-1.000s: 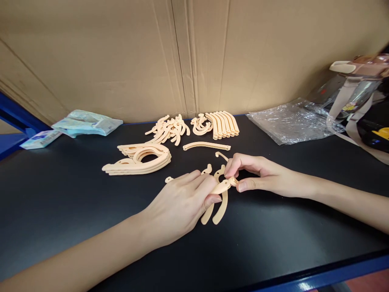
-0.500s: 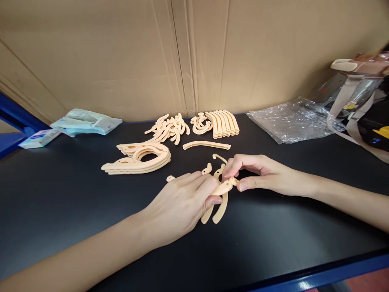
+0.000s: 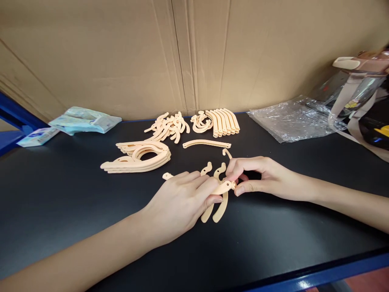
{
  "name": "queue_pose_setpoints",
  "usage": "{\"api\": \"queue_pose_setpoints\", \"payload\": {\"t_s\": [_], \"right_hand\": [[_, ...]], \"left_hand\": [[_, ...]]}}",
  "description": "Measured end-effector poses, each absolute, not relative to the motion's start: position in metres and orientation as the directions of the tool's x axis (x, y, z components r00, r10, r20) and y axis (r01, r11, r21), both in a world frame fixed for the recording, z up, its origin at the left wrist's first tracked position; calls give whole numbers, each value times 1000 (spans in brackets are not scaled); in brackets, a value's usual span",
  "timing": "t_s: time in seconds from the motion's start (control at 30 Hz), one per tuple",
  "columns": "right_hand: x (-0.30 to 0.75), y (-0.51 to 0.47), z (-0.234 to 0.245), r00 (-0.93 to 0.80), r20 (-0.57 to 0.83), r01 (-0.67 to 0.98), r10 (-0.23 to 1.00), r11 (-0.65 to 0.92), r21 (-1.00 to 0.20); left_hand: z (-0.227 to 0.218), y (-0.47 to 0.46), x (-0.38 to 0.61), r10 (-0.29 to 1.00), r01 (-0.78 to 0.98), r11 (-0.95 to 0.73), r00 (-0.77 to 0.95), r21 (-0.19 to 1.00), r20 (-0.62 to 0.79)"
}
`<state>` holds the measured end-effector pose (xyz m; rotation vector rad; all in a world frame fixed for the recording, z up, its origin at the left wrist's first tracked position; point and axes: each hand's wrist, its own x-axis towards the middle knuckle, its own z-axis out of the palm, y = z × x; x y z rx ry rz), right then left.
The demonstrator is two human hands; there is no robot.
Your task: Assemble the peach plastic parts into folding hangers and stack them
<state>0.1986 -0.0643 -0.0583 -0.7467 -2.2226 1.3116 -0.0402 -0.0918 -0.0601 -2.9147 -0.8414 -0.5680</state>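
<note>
My left hand [image 3: 182,198] is closed around a beige curved hanger bar [image 3: 224,187], whose holed right end sticks out past the thumb. My right hand [image 3: 266,177] pinches a beige hanger hook [image 3: 226,153] at that end of the bar. The hook's curved tip shows above my fingers; its middle is hidden behind them. Whether the hook's base sits inside the bar, I cannot tell. Two curved hanger arms [image 3: 221,209] lie on the table beneath, partly covered by the bar and my left hand.
Stacked beige hangers [image 3: 154,164] lie at left. Behind are a pile of short arms [image 3: 170,127], several hooks [image 3: 201,125], a row of bars [image 3: 223,122] and a single bar [image 3: 206,143]. A clear plastic bag [image 3: 282,121], a strapped bottle [image 3: 361,87] and tissue packs [image 3: 85,121] flank them.
The hook in my right hand has turned, its curved tip swinging right and standing more upright. My left hand keeps the bar in nearly the same place.
</note>
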Motion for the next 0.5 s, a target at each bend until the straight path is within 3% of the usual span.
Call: {"api": "queue_pose_setpoints", "payload": {"t_s": [0.17,0.3,0.4,0.5], "right_hand": [[199,-63,-59,-791,151,251,592,540,-803],[200,-63,-61,-765,180,317,619,604,-731],[200,-63,-63,-727,205,361,655,620,-697],[198,-65,-63,-730,258,403,633,703,-586]], "left_hand": [[-59,-93,-40,515,530,-846,786,55,343],[-57,-93,-40,526,544,-837,773,56,355],[-57,-94,-40,560,569,-816,735,103,383],[-58,-94,-40,627,623,-765,664,164,407]]}}
